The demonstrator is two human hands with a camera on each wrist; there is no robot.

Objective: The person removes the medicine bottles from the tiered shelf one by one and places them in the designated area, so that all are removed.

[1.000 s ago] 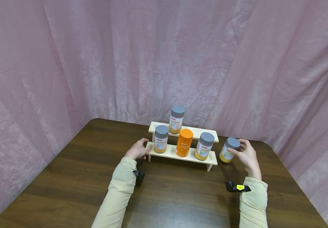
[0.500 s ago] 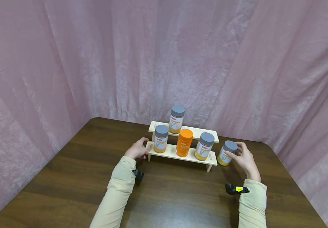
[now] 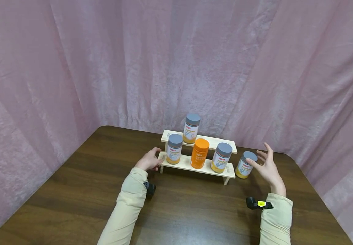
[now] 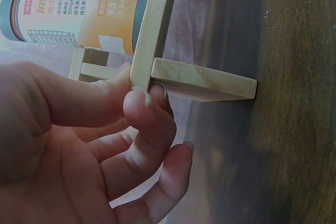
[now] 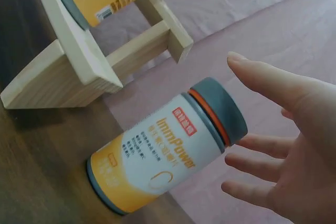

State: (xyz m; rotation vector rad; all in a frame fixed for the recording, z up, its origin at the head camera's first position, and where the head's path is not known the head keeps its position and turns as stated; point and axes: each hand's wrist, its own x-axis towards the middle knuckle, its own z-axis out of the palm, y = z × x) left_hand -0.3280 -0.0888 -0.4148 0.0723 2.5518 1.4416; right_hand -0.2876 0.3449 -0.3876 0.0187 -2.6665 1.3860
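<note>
My left hand pinches the left end of the lower board of a two-step wooden rack, thumb on top and fingers beneath, as the left wrist view shows. My right hand is spread beside a grey-lidded supplement jar that stands upright on the table, right of the rack. In the right wrist view a gap shows between the thumb and this jar. On the lower board stand a grey-lidded jar, an orange jar and another grey-lidded jar. One more grey-lidded jar is on the upper board, left of centre.
The dark wooden table reaches back to a pink velvet curtain that hangs behind and along both sides. The rack's right leg stands close to the loose jar.
My right hand has drawn the loose jar a little toward the rack, then let go, its fingers spreading away. The left hand has kept its hold on the rack.
</note>
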